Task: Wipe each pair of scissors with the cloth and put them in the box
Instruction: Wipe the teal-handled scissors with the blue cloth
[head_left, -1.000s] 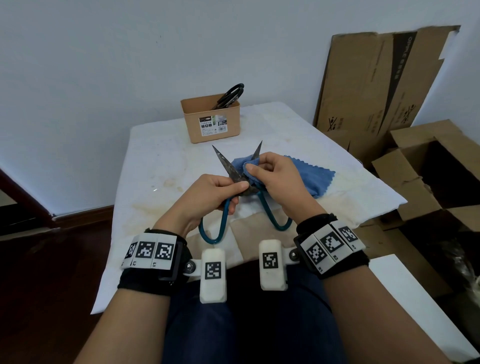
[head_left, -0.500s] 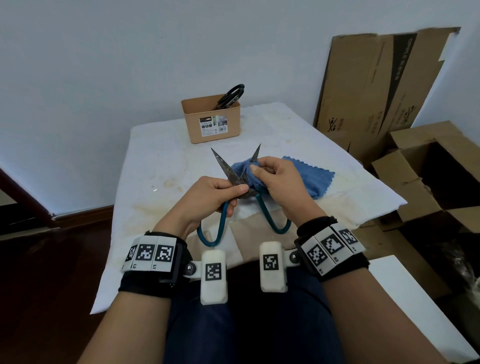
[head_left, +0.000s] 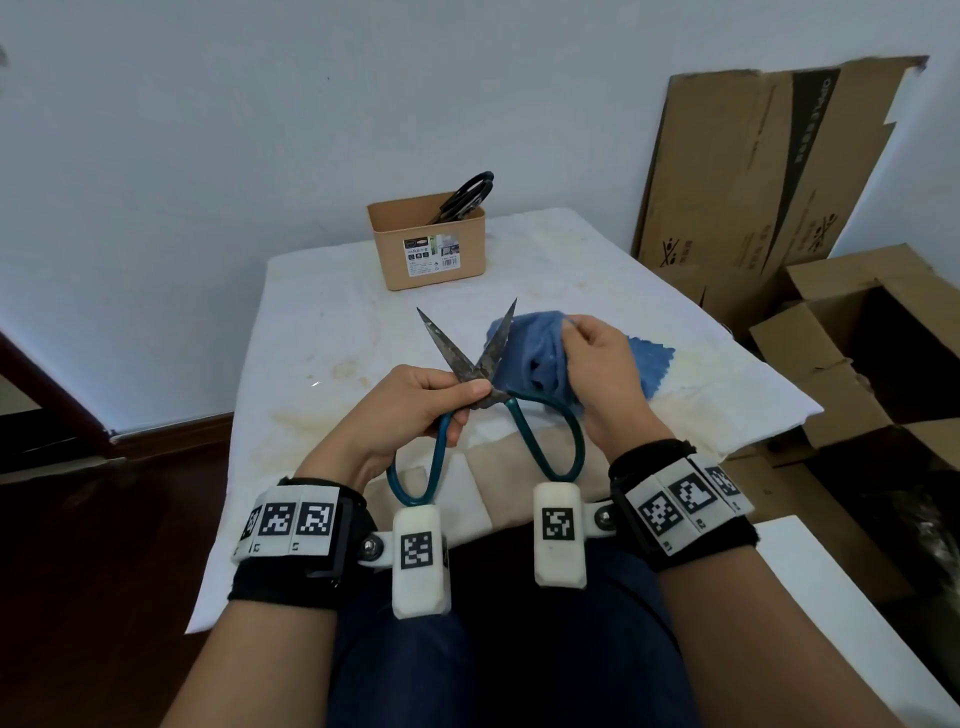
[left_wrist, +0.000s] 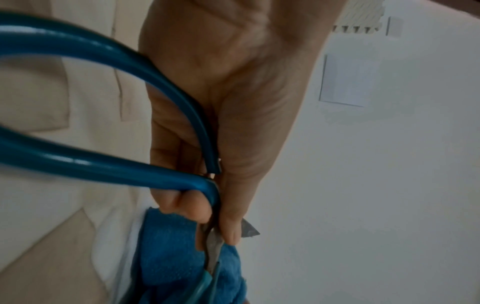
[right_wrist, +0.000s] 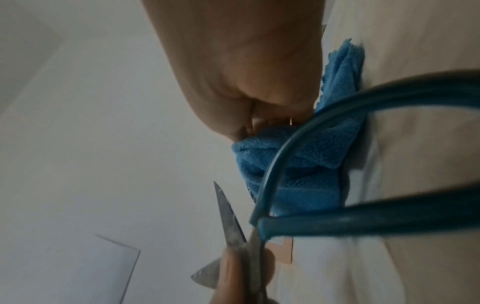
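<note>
the left hand (head_left: 410, 410) pinches the scissors (head_left: 470, 364) at the pivot, thumb on top, blades spread and pointing away above the table (head_left: 322, 322). the right hand (head_left: 597, 374) is bunched around the blue cloth (head_left: 535, 348), pressed against the right blade. the box (head_left: 431, 254) stands well apart at the far edge of the table, with a black pair (head_left: 462, 195) already inside. the scissors look stiff, fairly light and rust-spotted, with sharp tips, so the pivot or the looped green handles seem the safest hold. the cloth is soft and should fold around an edge. the cloth hides most of the right blade, the right fingertips are buried in it, and the box's bottom is out of sight.
</note>
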